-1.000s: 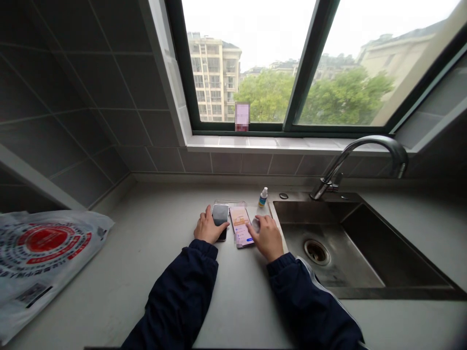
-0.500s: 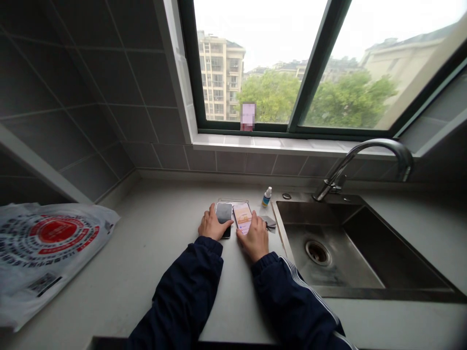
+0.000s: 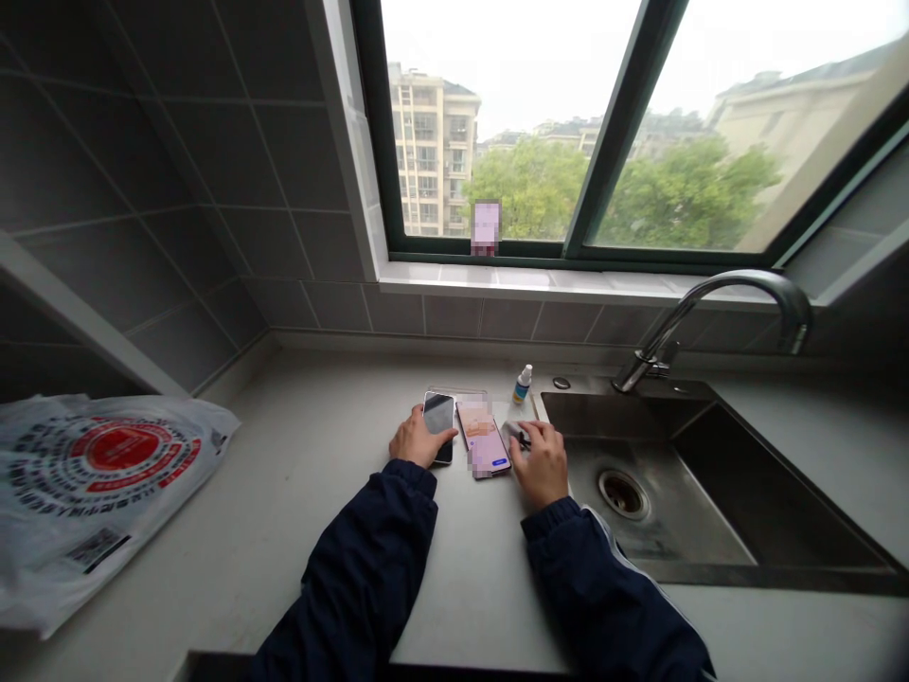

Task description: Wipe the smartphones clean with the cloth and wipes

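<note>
Two phones lie side by side on the grey counter. The dark phone (image 3: 439,420) has a blank screen, and my left hand (image 3: 416,442) curls around its lower end with the thumb on its edge. The lit phone (image 3: 483,438) shows a pink and orange screen and lies untouched between my hands. My right hand (image 3: 541,463) rests just right of it, fingers bent over a small grey cloth (image 3: 512,434) with something dark on it. A small dropper bottle (image 3: 523,384) stands behind the cloth.
A steel sink (image 3: 682,493) with a curved tap (image 3: 717,317) fills the right side, its edge touching my right hand. A white printed plastic bag (image 3: 92,483) lies at the far left. A tiled window ledge (image 3: 568,281) runs behind the counter.
My right hand has left the lit phone and moved right onto the grey cloth. The left hand has stayed on the dark phone.
</note>
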Tool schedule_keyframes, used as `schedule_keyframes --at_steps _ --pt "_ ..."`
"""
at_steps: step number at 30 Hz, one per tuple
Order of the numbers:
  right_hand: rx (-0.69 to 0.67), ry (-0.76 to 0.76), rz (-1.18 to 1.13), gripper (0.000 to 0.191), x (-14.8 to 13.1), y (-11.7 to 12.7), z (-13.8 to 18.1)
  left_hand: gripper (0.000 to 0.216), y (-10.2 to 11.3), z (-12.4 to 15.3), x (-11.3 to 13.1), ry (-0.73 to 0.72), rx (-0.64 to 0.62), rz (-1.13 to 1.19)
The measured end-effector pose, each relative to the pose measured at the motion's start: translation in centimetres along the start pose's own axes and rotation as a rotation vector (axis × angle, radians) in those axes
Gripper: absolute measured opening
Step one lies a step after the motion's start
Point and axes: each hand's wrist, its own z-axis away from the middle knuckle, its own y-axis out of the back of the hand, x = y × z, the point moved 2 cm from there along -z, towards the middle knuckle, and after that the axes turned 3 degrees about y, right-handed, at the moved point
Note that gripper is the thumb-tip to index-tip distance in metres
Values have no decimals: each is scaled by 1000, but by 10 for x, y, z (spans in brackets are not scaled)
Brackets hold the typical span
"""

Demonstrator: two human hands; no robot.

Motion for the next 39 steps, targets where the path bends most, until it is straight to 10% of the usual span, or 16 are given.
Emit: schedule_keyframes --at_steps 11,26,34,39 --pt "56 28 -177 13 27 -6 -14 49 -1 -14 -17 112 -52 770" --pt "115 296 -613 24 -11 -1 6 46 -40 60 39 349 -862 1763" --pt "190 427 -610 31 -9 1 4 62 -33 64 37 311 -918 1779" --pt "-51 564 -373 45 -18 -8 14 60 -38 67 39 330 -844 1896"
